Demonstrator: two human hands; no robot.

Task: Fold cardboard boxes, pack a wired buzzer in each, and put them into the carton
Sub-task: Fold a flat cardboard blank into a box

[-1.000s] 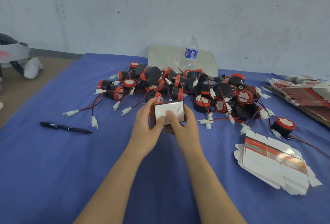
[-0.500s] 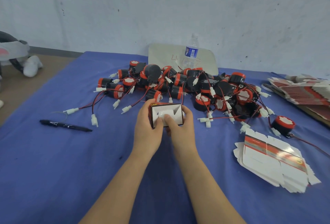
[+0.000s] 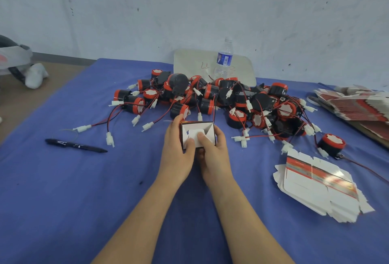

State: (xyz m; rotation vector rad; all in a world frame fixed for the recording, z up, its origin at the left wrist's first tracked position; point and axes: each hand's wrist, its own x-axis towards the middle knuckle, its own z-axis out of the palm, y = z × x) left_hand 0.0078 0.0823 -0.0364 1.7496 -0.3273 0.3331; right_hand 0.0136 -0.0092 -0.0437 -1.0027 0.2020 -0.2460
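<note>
We look down at a table covered in blue cloth (image 3: 63, 190), with two bare forearms reaching in from the bottom edge. At the centre, both hands hold a small cardboard box (image 3: 207, 130) just above the cloth, its open end turned toward us so that we see the white inside and its folded flaps. The left hand (image 3: 175, 154) wraps the box's left side, with its thumb lying on the white flaps. The right hand (image 3: 213, 156) cups the right side and underside, and its thumb presses on the middle flap. Both hands are closed around the box.

Just behind the box lies a wide heap of wired buzzers (image 3: 221, 99), black with red rims, trailing red and black wires that end in white plugs. One single buzzer (image 3: 331, 144) sits apart at the right. Near it, closer to us, lies a stack of flat unfolded boxes (image 3: 315, 188), white with a red stripe. A second, fanned stack (image 3: 357, 105) lies at the far right edge.

A black pen (image 3: 75, 145) lies on the cloth to the left. A clear water bottle (image 3: 224, 59) stands behind the heap, in front of a pale board (image 3: 189, 63) leaning on the wall.
</note>
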